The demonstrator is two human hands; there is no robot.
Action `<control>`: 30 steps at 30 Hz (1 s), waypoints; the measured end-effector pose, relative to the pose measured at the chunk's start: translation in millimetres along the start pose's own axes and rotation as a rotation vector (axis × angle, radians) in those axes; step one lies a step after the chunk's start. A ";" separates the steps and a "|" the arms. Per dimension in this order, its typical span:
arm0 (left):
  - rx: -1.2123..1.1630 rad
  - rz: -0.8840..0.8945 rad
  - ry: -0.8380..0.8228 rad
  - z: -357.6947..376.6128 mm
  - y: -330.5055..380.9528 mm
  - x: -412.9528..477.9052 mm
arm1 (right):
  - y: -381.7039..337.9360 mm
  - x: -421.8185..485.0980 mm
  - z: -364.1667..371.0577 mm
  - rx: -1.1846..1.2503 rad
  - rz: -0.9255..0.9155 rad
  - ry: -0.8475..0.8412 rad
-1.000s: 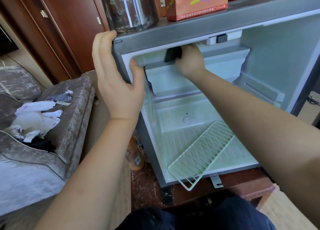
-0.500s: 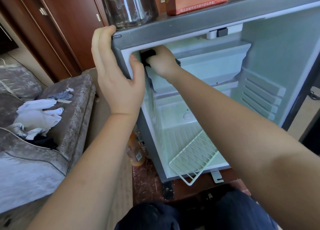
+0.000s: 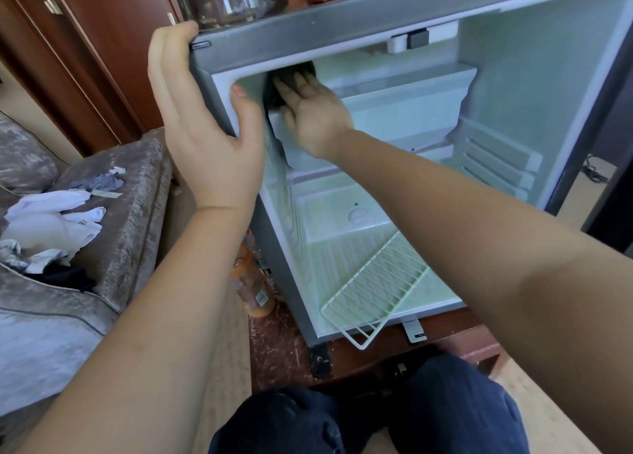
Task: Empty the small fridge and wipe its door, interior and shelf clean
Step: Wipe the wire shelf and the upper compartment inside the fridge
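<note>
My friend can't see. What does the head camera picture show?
A right hand presses a dark cloth against the upper left inside of an open, empty fridge. The left hand grips its top corner, and a wire shelf lies tilted on the bottom.

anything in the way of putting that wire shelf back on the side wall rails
Nothing stands loose in the fridge. The wire shelf lies tilted on the floor, sticking out the front. The right hand and forearm cross the opening, pressing a dark cloth up high.

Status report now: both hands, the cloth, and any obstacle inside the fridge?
Left hand grips fridge top corner. Right hand flat, pressing dark cloth on upper left inner wall. Wire shelf lies loose and tilted on fridge floor, below.
</note>
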State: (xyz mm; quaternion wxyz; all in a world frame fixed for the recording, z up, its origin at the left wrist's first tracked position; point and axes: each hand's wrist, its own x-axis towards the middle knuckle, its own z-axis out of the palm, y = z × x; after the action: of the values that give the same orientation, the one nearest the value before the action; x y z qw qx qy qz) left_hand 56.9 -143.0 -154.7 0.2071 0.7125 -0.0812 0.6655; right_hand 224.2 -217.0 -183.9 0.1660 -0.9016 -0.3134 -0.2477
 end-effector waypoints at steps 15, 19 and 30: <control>-0.062 -0.003 0.000 -3.5 1.5 -1.3 | 122.2 -41.6 -60.9 -0.093 0.483 0.100; -0.079 -0.032 -0.009 -4.2 2.4 -2.3 | 54.7 -32.9 -38.2 -0.054 0.317 0.074; -0.099 -0.325 -0.018 -6.5 12.3 -87.2 | 18.4 -21.3 13.6 -0.048 -0.111 0.423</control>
State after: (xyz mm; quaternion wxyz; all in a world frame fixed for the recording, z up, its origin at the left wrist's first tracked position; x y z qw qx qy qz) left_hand 37.3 -165.4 -237.8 0.3461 0.7110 0.0006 0.6121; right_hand 226.4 -234.9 -209.5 0.1925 -0.8146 -0.3149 -0.4474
